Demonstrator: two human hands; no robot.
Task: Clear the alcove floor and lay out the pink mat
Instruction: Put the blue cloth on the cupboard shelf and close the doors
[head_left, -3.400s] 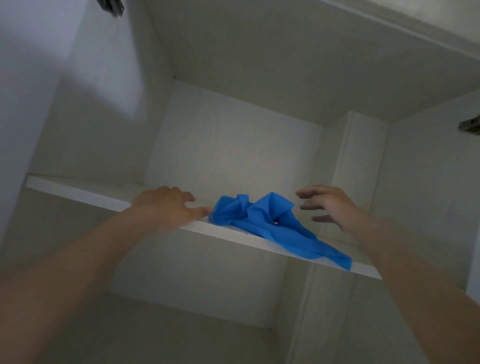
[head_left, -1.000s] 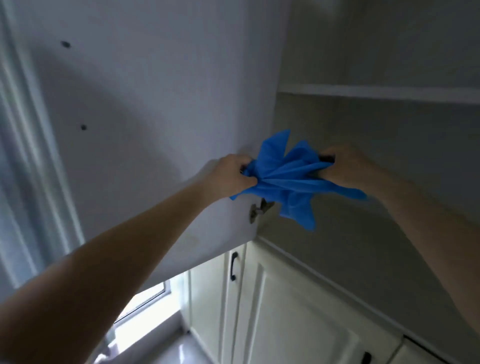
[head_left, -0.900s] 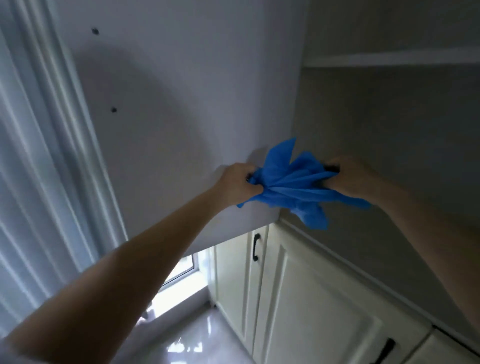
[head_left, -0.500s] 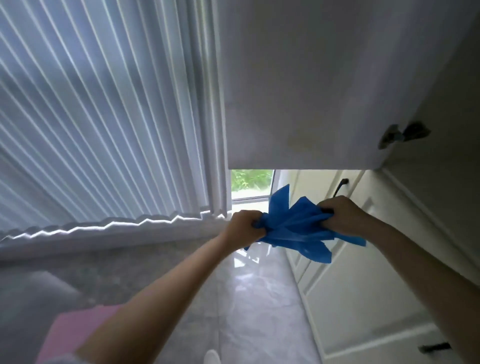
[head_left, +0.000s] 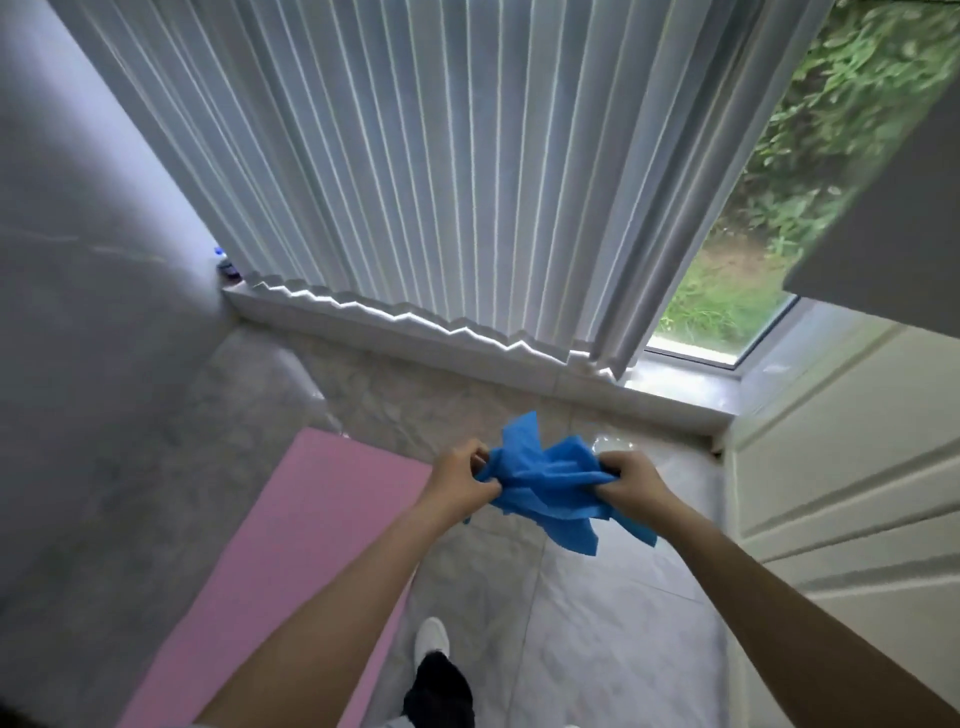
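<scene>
A crumpled blue cloth (head_left: 550, 488) hangs in the air in front of me, above the pale tiled floor (head_left: 597, 634). My left hand (head_left: 460, 478) grips its left end and my right hand (head_left: 631, 480) grips its right end, with loose corners drooping below. The pink mat (head_left: 291, 561) lies flat on the floor to the lower left, running from near the window sill toward me; my left forearm hides part of its right edge.
White pleated blinds (head_left: 415, 166) cover the window ahead, above a low sill (head_left: 415, 338). A grey wall (head_left: 78, 364) stands on the left. Cream cabinet doors (head_left: 841, 467) line the right, with an open upper door (head_left: 893, 218) overhead. My foot in a white shoe (head_left: 432, 636) is below.
I took the blue cloth off the cabinet shelf with both hands and carried it down. My view swung from the cupboard to the window and floor; the pink mat came into sight.
</scene>
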